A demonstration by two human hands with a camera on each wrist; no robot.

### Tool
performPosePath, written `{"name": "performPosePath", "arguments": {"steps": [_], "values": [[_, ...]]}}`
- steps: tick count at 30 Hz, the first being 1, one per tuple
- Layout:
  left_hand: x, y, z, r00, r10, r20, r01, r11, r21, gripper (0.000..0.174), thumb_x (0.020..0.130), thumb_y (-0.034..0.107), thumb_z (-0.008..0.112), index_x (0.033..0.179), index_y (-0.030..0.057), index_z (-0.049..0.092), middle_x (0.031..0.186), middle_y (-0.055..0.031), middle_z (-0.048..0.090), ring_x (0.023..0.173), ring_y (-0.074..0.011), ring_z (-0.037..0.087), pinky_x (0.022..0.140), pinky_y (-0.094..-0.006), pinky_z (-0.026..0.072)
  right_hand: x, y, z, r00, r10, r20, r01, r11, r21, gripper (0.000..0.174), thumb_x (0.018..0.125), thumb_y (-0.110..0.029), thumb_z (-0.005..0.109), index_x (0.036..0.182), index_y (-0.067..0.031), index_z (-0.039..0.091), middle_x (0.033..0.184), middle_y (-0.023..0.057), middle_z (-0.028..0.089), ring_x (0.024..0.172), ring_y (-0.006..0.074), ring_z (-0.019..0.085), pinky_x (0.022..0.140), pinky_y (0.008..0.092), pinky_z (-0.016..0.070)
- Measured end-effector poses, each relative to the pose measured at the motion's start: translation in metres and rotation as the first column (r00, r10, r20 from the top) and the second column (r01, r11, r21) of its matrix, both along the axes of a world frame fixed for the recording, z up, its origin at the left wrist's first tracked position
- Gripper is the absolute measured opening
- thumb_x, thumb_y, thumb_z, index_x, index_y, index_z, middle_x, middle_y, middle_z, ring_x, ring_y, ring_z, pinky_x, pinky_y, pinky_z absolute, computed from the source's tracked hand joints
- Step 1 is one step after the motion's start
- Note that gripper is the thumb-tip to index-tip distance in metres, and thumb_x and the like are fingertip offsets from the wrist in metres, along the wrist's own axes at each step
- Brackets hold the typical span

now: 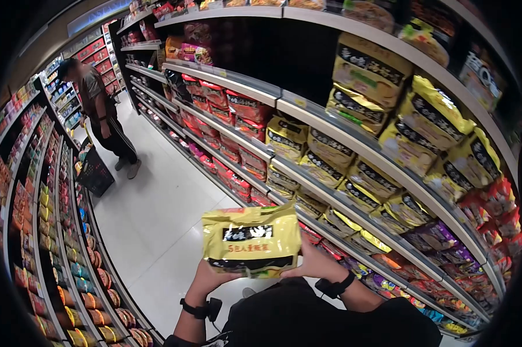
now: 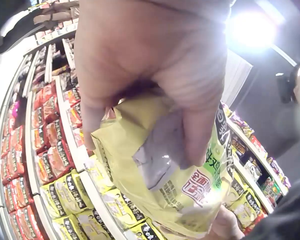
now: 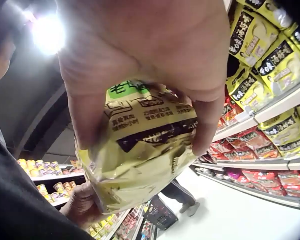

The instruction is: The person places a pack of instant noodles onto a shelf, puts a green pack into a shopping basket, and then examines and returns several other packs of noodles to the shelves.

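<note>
A yellow multipack of instant noodles (image 1: 251, 242) with a black label band is held up in front of the body, over the aisle. My left hand (image 1: 210, 277) grips its left end, and my right hand (image 1: 316, 264) grips the other end. In the left wrist view, the thumb and fingers of the left hand (image 2: 150, 55) straddle the crinkled end of the multipack (image 2: 135, 150). The right wrist view has the right hand (image 3: 145, 47) spread around its end of the multipack (image 3: 140, 160), fingers on both sides.
On the right, a long shelf (image 1: 342, 130) carries yellow, red and purple noodle packs. Another shelf (image 1: 38, 191) with cups and packs lines the left side. Further up the tiled aisle (image 1: 157, 185) a person (image 1: 96, 107) stands beside a dark shopping basket (image 1: 96, 172).
</note>
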State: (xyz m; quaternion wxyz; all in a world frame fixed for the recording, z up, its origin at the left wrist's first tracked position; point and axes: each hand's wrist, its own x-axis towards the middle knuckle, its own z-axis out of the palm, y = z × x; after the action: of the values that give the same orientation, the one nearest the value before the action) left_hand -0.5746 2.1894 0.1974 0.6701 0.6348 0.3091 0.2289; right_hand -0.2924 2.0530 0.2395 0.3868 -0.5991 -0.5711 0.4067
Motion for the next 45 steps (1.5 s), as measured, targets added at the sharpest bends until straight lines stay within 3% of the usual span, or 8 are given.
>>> {"name": "performPosePath", "arguments": {"steps": [14, 17, 18, 30, 32, 34, 36, 45], "values": [[0.126, 0.212, 0.051, 0.983, 0.181, -0.036, -0.071, 0.555, 0.829, 0.063, 0.079, 0.011, 0.080, 0.133, 0.0057, 0.048, 0.125, -0.0083, 0.059, 0.108, -0.0205, 0.060, 0.093, -0.0353, 0.0509, 0.116, 0.198, 0.051, 0.943, -0.248, 0.221, 0.045, 0.755, 0.654, 0.082, 0.070, -0.008, 0.076, 0.142, 0.0020, 0.038, 0.155, 0.0228, 0.024, 0.145, 0.0393, 0.021, 0.117, 0.0456, 0.0260], [0.139, 0.276, 0.019, 0.972, 0.230, 0.049, -0.187, 0.633, 0.751, 0.052, 0.083, 0.013, 0.076, 0.129, 0.0060, 0.053, 0.125, -0.0097, 0.060, 0.110, -0.0237, 0.058, 0.097, -0.0376, 0.0468, 0.145, 0.226, 0.080, 0.918, -0.290, 0.272, 0.003, 0.691, 0.723, 0.072, 0.070, -0.001, 0.070, 0.138, 0.0014, 0.045, 0.154, 0.0222, 0.026, 0.145, 0.0429, 0.021, 0.117, 0.0491, 0.0264], [0.143, 0.291, 0.023, 0.942, 0.330, -0.059, -0.009, 0.202, 0.979, 0.051, 0.084, 0.013, 0.075, 0.129, 0.0036, 0.052, 0.126, -0.0103, 0.059, 0.112, -0.0236, 0.058, 0.098, -0.0375, 0.0465, 0.153, 0.239, 0.084, 0.908, -0.327, 0.263, 0.007, 0.638, 0.770, 0.070, 0.071, 0.002, 0.067, 0.138, -0.0009, 0.047, 0.153, 0.0200, 0.028, 0.144, 0.0415, 0.024, 0.116, 0.0496, 0.0286], [0.333, 0.427, 0.083, 0.938, -0.047, 0.343, -0.332, 0.164, 0.929, 0.051, 0.085, 0.013, 0.073, 0.129, 0.0008, 0.051, 0.129, -0.0121, 0.057, 0.115, -0.0230, 0.056, 0.099, -0.0378, 0.0459, 0.207, 0.297, 0.123, 0.583, -0.794, 0.170, 0.303, 0.407, 0.862, 0.062, 0.077, 0.000, 0.064, 0.137, 0.0017, 0.048, 0.148, 0.0190, 0.034, 0.139, 0.0367, 0.033, 0.114, 0.0436, 0.0305], [0.362, 0.448, 0.067, 0.819, -0.205, 0.535, -0.164, 0.811, 0.562, 0.043, 0.083, 0.007, 0.071, 0.122, -0.0025, 0.055, 0.108, -0.0131, 0.067, 0.098, -0.0223, 0.065, 0.090, -0.0345, 0.0510, 0.212, 0.299, 0.122, 0.822, -0.538, -0.186, 0.485, 0.492, 0.723, 0.084, 0.072, -0.004, 0.073, 0.146, 0.0018, 0.034, 0.154, 0.0191, 0.024, 0.142, 0.0328, 0.029, 0.115, 0.0406, 0.0274], [0.384, 0.425, 0.112, 0.911, -0.157, 0.382, -0.280, 0.444, 0.851, 0.029, 0.078, -0.001, 0.070, 0.105, -0.0042, 0.061, 0.102, -0.0127, 0.067, 0.093, -0.0203, 0.065, 0.085, -0.0338, 0.0527, 0.215, 0.305, 0.120, 0.546, -0.835, 0.074, 0.479, 0.383, 0.790, 0.081, 0.070, 0.003, 0.067, 0.144, 0.0027, 0.034, 0.145, 0.0206, 0.039, 0.130, 0.0353, 0.046, 0.109, 0.0387, 0.0374], [0.402, 0.416, 0.133, 0.880, -0.247, 0.406, -0.131, 0.695, 0.707, 0.036, 0.078, -0.005, 0.069, 0.112, -0.0035, 0.058, 0.106, -0.0121, 0.066, 0.097, -0.0194, 0.063, 0.087, -0.0335, 0.0513, 0.214, 0.312, 0.120, 0.241, -0.935, 0.261, 0.447, 0.346, 0.825, 0.076, 0.070, 0.005, 0.065, 0.141, 0.0038, 0.036, 0.137, 0.0235, 0.046, 0.121, 0.0412, 0.051, 0.103, 0.0417, 0.0427], [0.428, 0.420, 0.139, 0.901, -0.176, 0.397, -0.231, 0.581, 0.781, 0.054, 0.081, 0.011, 0.074, 0.132, 0.0067, 0.056, 0.109, -0.0114, 0.068, 0.106, -0.0271, 0.058, 0.097, -0.0390, 0.0401, 0.206, 0.325, 0.115, 0.085, -0.949, 0.303, 0.582, 0.294, 0.758, 0.045, 0.088, -0.010, 0.061, 0.129, 0.0032, 0.047, 0.122, 0.0226, 0.055, 0.102, 0.0410, 0.059, 0.084, 0.0441, 0.0497]]}}
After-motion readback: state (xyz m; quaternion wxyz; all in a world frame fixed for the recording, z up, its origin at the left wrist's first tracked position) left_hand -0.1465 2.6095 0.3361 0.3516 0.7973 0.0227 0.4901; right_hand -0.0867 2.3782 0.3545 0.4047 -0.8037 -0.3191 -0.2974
